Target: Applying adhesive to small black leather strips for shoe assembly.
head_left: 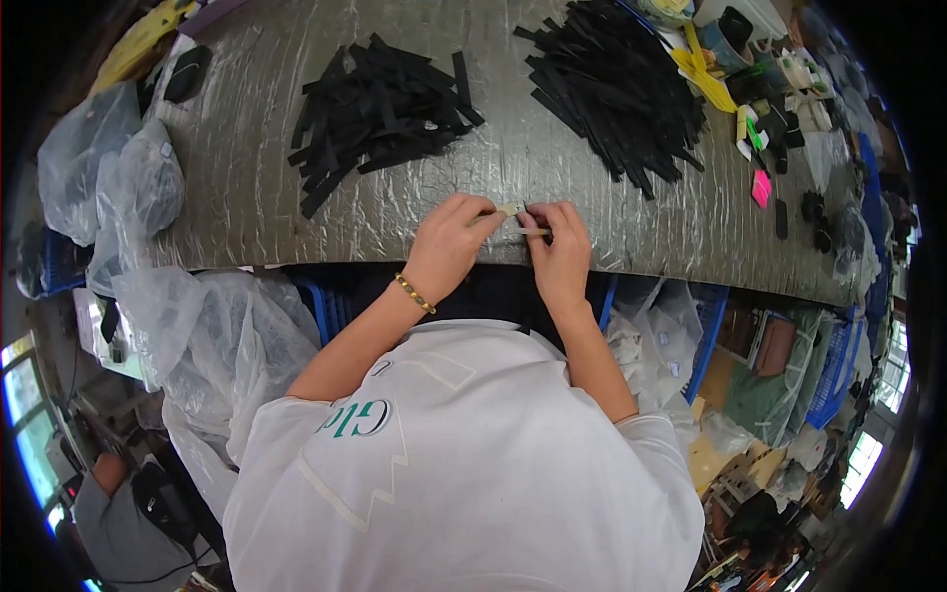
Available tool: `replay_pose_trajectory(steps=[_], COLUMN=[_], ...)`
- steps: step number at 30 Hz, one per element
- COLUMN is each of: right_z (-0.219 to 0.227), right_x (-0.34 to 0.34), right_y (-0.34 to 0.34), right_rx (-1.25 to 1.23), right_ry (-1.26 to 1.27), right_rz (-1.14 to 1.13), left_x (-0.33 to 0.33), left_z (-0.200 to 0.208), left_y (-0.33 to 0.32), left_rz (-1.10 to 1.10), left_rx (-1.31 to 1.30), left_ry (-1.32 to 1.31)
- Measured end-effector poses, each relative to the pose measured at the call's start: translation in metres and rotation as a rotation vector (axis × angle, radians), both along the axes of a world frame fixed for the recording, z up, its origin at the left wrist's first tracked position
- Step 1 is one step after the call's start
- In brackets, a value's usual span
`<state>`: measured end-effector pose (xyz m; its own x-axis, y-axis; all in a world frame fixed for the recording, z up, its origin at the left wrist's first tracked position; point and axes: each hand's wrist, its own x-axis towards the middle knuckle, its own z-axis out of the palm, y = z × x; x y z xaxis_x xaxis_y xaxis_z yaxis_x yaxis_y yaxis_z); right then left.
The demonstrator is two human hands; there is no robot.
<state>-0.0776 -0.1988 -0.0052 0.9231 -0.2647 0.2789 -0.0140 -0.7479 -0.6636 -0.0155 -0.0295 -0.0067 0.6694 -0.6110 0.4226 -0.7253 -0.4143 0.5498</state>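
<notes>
Both my hands are together at the near edge of the table, fingers bent in a pinch. My left hand (451,240), with a beaded bracelet at the wrist, is closed on a narrow pale-yellow strip (510,208). My right hand (559,245) pinches at the strip's other end. Another short pale piece shows under the right fingers; whether it belongs to the same strip, I cannot make out. Beyond the hands lie two heaps of flat black strips: a smaller left heap (380,113) and a larger right heap (617,94).
The table (237,187) has a crinkled, shiny covering. Clear plastic bags (138,178) crowd its left edge. At the right are yellow-handled scissors (705,74), a pink tag (761,187) and small black pieces. Blue crates (705,340) and more bags stand below the edge.
</notes>
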Motion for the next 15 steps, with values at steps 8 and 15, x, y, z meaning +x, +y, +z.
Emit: replay_pose_trajectory(steps=[8,15], right_z=[0.011,0.036], right_x=[0.004,0.018], right_y=[-0.008,-0.04], right_rx=[-0.014,0.272], right_ry=[-0.013,-0.182], right_rz=[0.074,0.046], left_x=[0.003,0.001], left_z=[-0.001,0.004], left_y=[-0.005,-0.005], left_rz=[-0.017,-0.013], left_rx=[0.02,0.058], left_ry=[-0.02,0.026])
